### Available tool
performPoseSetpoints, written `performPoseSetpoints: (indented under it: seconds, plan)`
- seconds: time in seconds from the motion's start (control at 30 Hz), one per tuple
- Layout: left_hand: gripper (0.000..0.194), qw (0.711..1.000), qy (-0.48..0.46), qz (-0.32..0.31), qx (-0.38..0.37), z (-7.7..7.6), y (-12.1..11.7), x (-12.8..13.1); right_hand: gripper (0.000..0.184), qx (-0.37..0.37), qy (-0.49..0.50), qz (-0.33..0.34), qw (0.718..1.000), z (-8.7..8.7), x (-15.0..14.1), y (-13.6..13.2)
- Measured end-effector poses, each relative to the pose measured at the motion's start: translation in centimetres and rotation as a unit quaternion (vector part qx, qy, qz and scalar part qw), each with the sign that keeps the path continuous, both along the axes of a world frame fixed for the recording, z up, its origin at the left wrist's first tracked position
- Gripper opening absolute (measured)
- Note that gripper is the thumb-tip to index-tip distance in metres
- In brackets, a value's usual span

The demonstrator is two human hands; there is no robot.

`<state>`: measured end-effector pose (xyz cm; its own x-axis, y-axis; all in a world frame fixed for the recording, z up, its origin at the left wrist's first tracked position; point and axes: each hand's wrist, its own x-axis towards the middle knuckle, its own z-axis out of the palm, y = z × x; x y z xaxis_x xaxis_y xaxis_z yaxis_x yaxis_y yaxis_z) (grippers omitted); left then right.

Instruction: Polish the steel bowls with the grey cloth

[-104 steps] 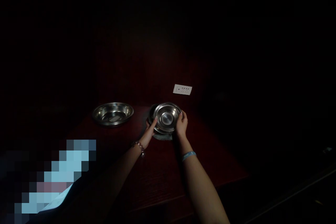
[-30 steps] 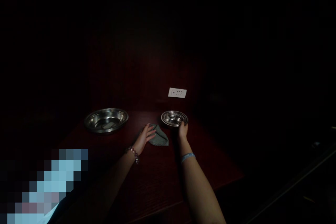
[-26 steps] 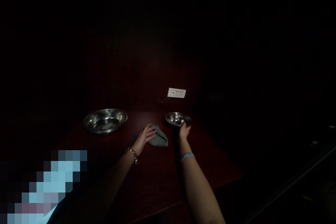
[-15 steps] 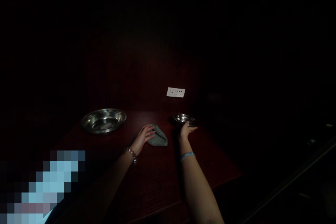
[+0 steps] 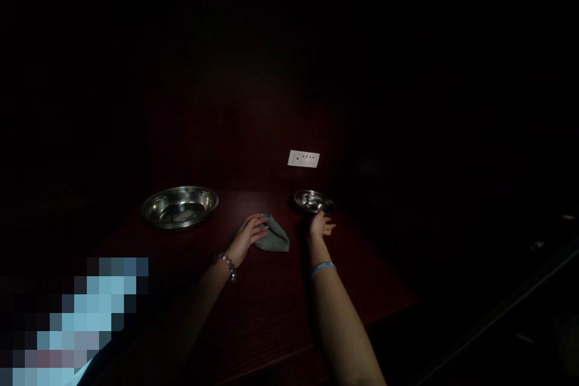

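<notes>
A small stainless steel bowl [image 5: 311, 200] sits toward the back right of the dark red table. My right hand [image 5: 321, 227], a blue band on its wrist, is just in front of the bowl with the fingers apart and nothing in them. Whether the thumb touches the bowl's near rim I cannot tell. My left hand [image 5: 248, 237], wearing a beaded bracelet, lies with fingers stretched over the left edge of a folded grey-green cloth [image 5: 274, 236]. At the left stands a larger shallow steel basin [image 5: 180, 208] with a pale patch inside on its bottom.
The dark red table [image 5: 266, 307] runs back to a dark panel, on which a white socket plate [image 5: 304, 158] is fixed. A bright pixelated patch [image 5: 99, 301] covers the lower left. The surroundings are very dark.
The bowl, earlier in both hands above the cloth, moved right to the table under my right hand, which has let go and drawn back slightly. My left hand came down by the cloth, now uncovered.
</notes>
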<state>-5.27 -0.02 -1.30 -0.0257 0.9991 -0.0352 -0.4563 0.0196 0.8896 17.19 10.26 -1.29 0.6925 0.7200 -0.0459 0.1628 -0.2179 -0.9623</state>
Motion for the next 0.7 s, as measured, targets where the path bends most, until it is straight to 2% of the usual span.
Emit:
performPoseSetpoints:
  seconds: [0.17,0.27,0.5,0.57,0.63,0.7]
  plan:
    - [0.026,0.999,0.038,0.025,-0.003,0.4,-0.2,0.3,0.068,0.035,-0.014,-0.131,0.991,0.4,-1.5,-0.2]
    - [0.021,0.995,0.088,0.035,0.006,0.9,-0.7,0.9,0.067,0.074,-0.039,-0.127,0.988,0.3,-2.1,-0.5]
    - [0.019,0.972,0.179,0.097,0.114,1.4,-2.1,1.5,0.066,0.142,-0.040,-0.129,0.981,-0.3,-2.6,-1.7]
    - [0.019,0.963,0.198,0.115,0.142,2.3,-2.3,0.5,0.066,0.138,-0.041,-0.125,0.982,-0.2,-2.9,-2.2]
    - [0.019,0.947,0.237,0.131,0.173,3.6,-2.4,-1.5,0.067,0.133,-0.068,-0.092,0.984,0.1,-3.1,-2.8]
    - [0.021,0.912,0.318,0.144,0.214,5.1,-2.5,-4.3,0.069,0.134,-0.089,-0.064,0.985,0.3,-3.3,-3.3]
